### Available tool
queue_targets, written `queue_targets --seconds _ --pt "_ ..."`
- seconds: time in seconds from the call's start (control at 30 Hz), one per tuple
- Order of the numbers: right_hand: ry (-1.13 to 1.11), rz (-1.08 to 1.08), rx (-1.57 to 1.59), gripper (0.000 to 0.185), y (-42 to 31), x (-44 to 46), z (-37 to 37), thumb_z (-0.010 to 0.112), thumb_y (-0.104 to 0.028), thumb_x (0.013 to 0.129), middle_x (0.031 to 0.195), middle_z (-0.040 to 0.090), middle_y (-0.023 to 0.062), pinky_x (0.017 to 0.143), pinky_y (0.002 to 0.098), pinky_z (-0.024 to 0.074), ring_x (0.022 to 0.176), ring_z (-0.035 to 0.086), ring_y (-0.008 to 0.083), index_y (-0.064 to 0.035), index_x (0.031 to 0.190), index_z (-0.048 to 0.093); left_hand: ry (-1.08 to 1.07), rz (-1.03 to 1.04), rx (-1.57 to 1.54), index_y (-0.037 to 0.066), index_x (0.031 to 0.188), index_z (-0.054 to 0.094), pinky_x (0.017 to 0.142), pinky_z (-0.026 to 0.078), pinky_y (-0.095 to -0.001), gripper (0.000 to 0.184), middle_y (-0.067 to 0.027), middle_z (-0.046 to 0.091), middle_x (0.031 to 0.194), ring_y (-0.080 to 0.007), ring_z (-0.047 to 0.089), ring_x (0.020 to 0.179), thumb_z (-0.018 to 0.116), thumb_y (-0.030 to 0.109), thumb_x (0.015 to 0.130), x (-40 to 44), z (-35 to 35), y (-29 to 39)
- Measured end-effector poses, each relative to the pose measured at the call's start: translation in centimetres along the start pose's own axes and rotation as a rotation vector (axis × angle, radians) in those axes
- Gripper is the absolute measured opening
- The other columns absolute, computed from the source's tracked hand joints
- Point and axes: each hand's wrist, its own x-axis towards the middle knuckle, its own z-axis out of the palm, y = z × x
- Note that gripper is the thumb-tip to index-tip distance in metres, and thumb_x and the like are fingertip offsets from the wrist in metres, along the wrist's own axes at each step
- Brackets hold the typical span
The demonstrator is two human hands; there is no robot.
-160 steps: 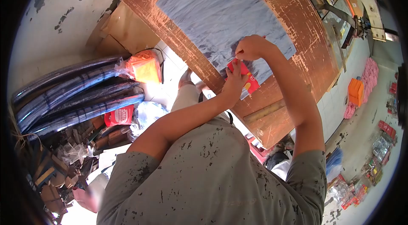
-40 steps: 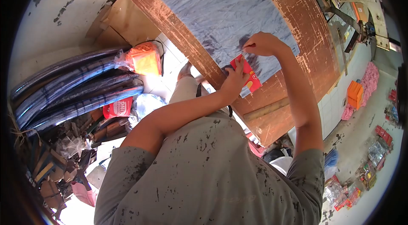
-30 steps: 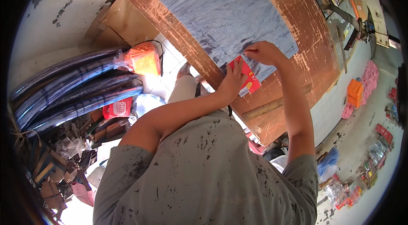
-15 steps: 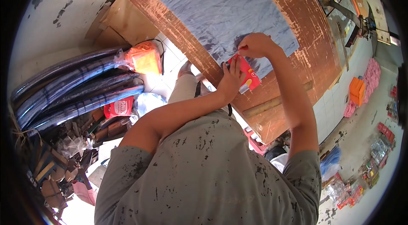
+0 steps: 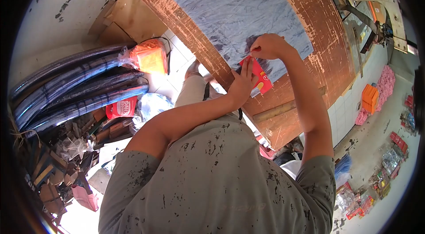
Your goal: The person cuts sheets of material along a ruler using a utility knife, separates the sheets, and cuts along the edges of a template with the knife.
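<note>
A red printed packet (image 5: 262, 81) lies near the lower corner of a grey-blue marbled sheet (image 5: 234, 8) on the worn brown table (image 5: 322, 26). My left hand (image 5: 241, 84) rests on the packet's left side, its fingers laid out flat towards the top edge. Just above that edge, my right hand (image 5: 271, 47) is closed in a pinch around a small, thin red item, which shows at the fingertips and behind the fist. What exactly this item is cannot be made out.
Dark plastic-wrapped rolls (image 5: 75, 83) lie at the left beside an orange bundle (image 5: 151, 59) and a red bag (image 5: 121, 108). Scrap pieces (image 5: 53, 194) are piled below them. A wooden strip (image 5: 283, 109) lies along the near table edge. Orange (image 5: 369, 97) and pink items (image 5: 386, 81) are at the right.
Over the last second my right hand has moved slightly up and left, close to the packet's top edge. My left hand has stayed on the packet. The view has shifted slightly.
</note>
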Motion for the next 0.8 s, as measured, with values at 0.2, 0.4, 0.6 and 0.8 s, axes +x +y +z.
queue_targets --seconds 0.2,0.4,0.6,0.8 --pt "-0.003 0.008 0.006 0.029 0.11 0.08 0.08 0.072 -0.038 0.086 0.089 0.077 0.0127 0.076 0.0475 0.0555 0.084 0.072 0.0372 -0.0125 0.096 0.082 -0.044 0.017 0.006 0.008 0.123 0.062 0.097 0.06 -0.0623 0.032 -0.0393 0.024 0.171 -0.0553 0.03 0.157 0.067 0.024 0.096 0.04 -0.27 -0.05" --pt "-0.01 0.025 0.002 0.03 -0.06 0.2 -0.08 0.073 -0.038 0.086 0.092 0.079 0.0119 0.078 0.0463 0.0566 0.087 0.074 0.0358 -0.0126 0.099 0.084 -0.074 0.026 0.013 0.009 0.136 0.06 0.097 0.059 -0.0635 0.046 -0.0409 0.021 0.171 -0.0575 0.028 0.157 0.068 0.026 0.094 0.21 -0.03 0.05" --pt "-0.016 0.029 -0.005 0.031 -0.17 0.2 -0.22 0.075 -0.038 0.086 0.094 0.08 0.0118 0.08 0.046 0.0573 0.089 0.074 0.0357 -0.0127 0.1 0.084 -0.048 0.024 -0.009 0.008 0.12 0.062 0.096 0.06 -0.0626 0.03 -0.0406 0.022 0.171 -0.0572 0.028 0.158 0.068 0.024 0.095 0.04 -0.51 -0.26" --pt "-0.027 0.027 -0.006 0.031 -0.19 0.19 -0.31 0.074 -0.038 0.086 0.096 0.08 0.012 0.081 0.0461 0.0574 0.09 0.074 0.036 -0.0126 0.101 0.084 -0.027 0.019 0.002 0.01 0.123 0.062 0.095 0.061 -0.0616 0.032 -0.0408 0.022 0.171 -0.0573 0.027 0.158 0.068 0.026 0.096 0.01 -0.2 -0.21"
